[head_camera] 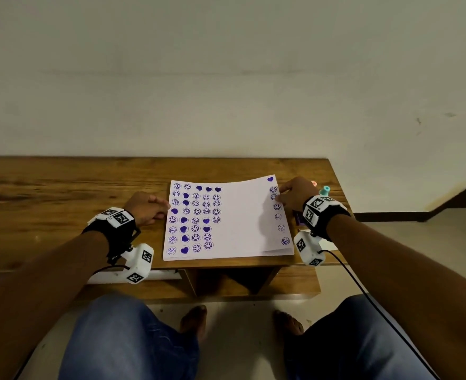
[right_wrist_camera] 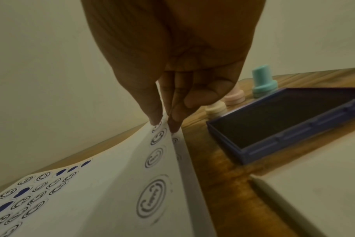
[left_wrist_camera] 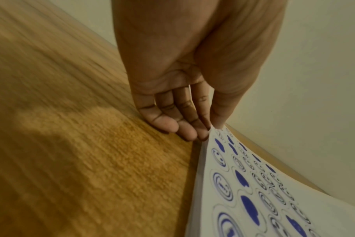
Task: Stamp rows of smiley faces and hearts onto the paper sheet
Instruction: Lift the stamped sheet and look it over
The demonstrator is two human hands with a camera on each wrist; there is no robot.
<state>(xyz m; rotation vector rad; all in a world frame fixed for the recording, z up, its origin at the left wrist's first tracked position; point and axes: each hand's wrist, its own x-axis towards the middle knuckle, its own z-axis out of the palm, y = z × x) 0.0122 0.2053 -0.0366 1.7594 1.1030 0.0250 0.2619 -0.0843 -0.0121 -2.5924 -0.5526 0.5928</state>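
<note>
Sheet (head_camera: 240, 215): paper lying flat on my bench (head_camera: 62, 187), square in front of me, long edges running away from me; its far right part bows upward.
Sheet underneath: more paper below the top one, showing as a stacked edge at the near right corner.
Prints: smileys and hearts fill the left block; one column runs down the right edge with a heart at its far end; the wide middle band is blank.
Right hand (head_camera: 295, 194): thumb and fingertips (right_wrist_camera: 173, 121) pinched on the sheet's right edge near the far corner, lifting that edge off the paper below.
Left hand (head_camera: 147, 208): at the sheet's left edge, thumb and fingertips (left_wrist_camera: 203, 133) closing on the margin there; little finger resting on the wood.
Stamps: teal stamp (right_wrist_camera: 263, 81), pink stamp (right_wrist_camera: 234, 95) and cream stamp (right_wrist_camera: 216, 109), standing in a line just right of my right hand.
Ink pad (right_wrist_camera: 284, 118): open, beside the stamps, nearer me.
Key relation: stamps and pad lie to the right of the sheet, so my right hand is much the nearer; the blank band sits between my two hands.
Judgement: neither hand holds a stamp, so I am handling the sheet; my right hand must let go before reaching right.
</note>
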